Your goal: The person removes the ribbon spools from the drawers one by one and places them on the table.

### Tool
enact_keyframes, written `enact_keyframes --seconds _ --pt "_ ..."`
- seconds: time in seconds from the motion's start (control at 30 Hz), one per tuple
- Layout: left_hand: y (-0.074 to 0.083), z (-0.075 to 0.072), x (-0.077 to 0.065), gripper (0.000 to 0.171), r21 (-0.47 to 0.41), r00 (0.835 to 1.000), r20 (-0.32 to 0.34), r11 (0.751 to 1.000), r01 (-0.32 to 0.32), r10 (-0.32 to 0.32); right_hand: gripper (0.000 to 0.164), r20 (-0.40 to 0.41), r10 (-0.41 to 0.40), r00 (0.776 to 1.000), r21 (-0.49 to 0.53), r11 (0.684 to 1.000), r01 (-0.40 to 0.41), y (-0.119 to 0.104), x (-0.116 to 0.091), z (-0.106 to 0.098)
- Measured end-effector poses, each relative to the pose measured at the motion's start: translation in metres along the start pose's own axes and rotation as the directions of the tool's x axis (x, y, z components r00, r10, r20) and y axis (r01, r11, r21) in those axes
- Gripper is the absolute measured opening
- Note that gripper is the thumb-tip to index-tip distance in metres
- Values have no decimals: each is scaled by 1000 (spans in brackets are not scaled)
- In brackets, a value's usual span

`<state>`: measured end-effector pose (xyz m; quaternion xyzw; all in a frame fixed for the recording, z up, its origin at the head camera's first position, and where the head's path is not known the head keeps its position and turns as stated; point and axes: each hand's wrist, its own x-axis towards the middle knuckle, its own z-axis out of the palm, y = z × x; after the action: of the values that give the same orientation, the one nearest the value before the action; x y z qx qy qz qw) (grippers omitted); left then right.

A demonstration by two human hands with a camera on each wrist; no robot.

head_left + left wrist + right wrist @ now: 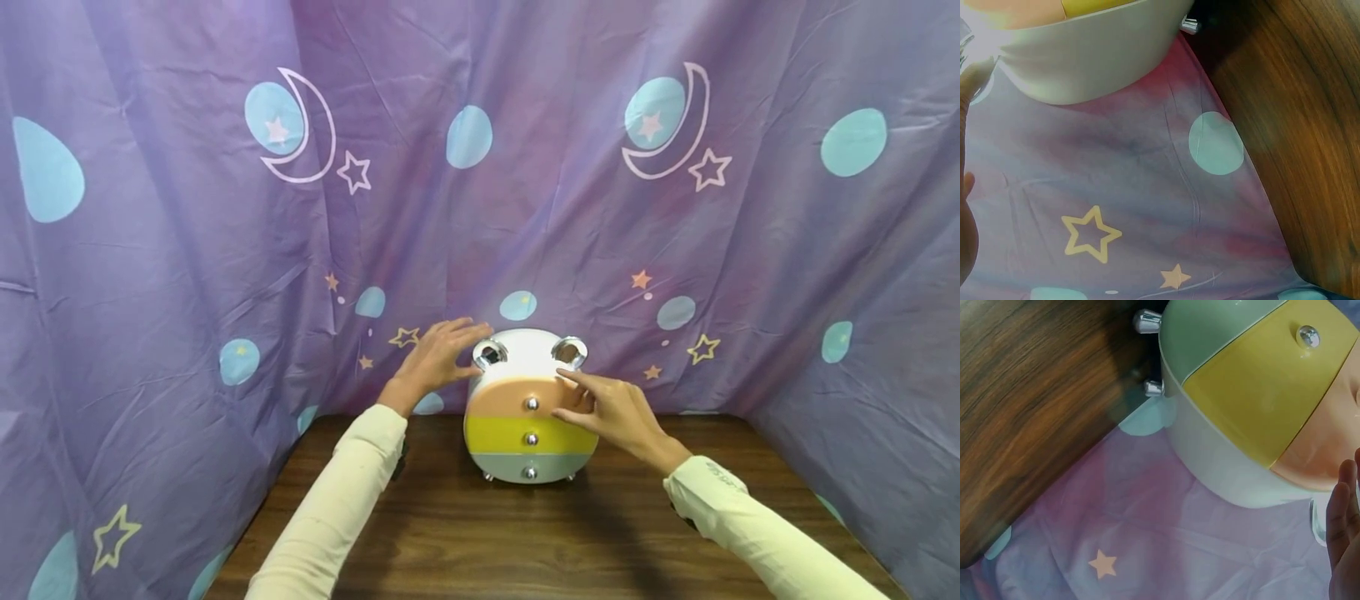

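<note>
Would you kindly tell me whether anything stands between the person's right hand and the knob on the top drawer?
Nothing visible does. Between the right hand and the silver top knob, the head view shows only part of the peach drawer front, with no object in the gap.

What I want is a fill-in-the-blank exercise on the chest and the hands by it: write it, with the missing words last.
1. In the head view, the chest has ____ silver knobs down its front.
2. Between the orange drawer and the green drawer sits a ____ one.
3. The hand overlapping the orange drawer in the head view is the person's ____ one.

Missing words: three; yellow; right.
</note>
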<state>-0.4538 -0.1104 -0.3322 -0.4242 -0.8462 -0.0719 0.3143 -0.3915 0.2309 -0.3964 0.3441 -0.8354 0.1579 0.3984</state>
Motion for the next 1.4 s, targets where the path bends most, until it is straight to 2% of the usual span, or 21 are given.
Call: enact_keyframes --seconds 0.2,0.43,0.6,0.8,1.03,1.2,1.4 --pt "-1 6 -1 74 3 1000 7 1000 6 -6 60 -16 -11 1000 -3 1000 11 -5 0 8" --pt "0 10 1 74 17 999 19 999 27 -28 57 -78 -26 997 9 1000 27 -6 -2 15" --pt "1 12 1 72 21 999 -1 999 34 -34 55 -102 -47 994 32 998 51 -9 -3 20" --pt "1 13 0 71 17 999 -20 999 40 -40 54 -101 -33 994 33 999 37 -12 -3 26" --pt "-2 16 -2 69 -16 998 -65 1000 13 -14 54 -95 -31 995 28 999 34 -15 -4 32" --pt "-5 17 -1 68 -12 999 -53 1000 3 -3 50 -84 -31 996 27 999 34 -16 -4 35" --pt "-7 17 1 68 -5 997 -67 999 -37 37 47 -103 -31 994 42 998 36 -17 -1 40"
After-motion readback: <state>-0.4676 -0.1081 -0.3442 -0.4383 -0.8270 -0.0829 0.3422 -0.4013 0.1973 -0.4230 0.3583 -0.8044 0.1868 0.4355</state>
